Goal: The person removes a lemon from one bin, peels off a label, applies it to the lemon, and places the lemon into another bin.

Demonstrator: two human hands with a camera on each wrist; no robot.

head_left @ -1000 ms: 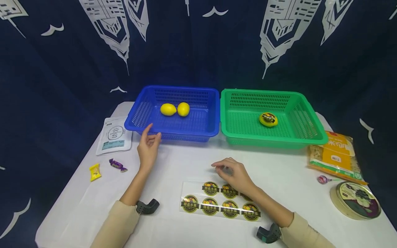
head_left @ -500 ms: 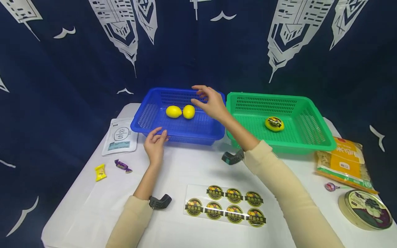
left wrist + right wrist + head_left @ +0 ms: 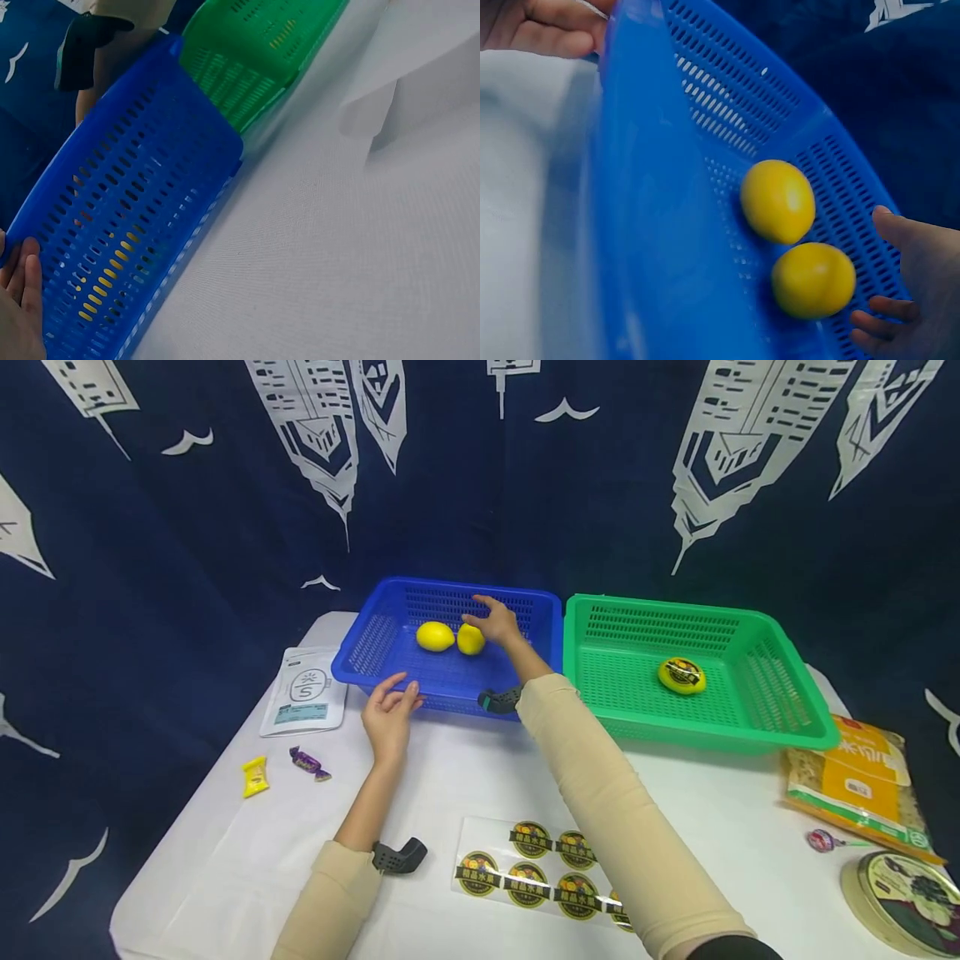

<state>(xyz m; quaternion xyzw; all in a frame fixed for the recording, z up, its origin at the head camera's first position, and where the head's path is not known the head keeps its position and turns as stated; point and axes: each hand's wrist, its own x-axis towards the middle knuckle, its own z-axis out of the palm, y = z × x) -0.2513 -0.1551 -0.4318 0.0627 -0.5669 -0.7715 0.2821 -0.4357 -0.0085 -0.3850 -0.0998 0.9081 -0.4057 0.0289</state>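
My right hand (image 3: 497, 623) hovers spread over the near lemon (image 3: 470, 640) — looks light, smooth, rigid, so I'd cup its middle; left hand (image 3: 390, 714), fingers relaxed, rests at the blue basket (image 3: 375, 643) front rim.

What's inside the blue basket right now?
Two yellow lemons lie side by side in the blue basket, neither showing a sticker. The right hand reaches in beside the right one; the floor under it is hidden.

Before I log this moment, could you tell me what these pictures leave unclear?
- Sticker sheet: head view, the right sleeve covers its right end.
- Round tin: cut off by the head view's edge.
- Right hand: whether its fingers touch the nearer lemon is unclear in the head and right wrist views.
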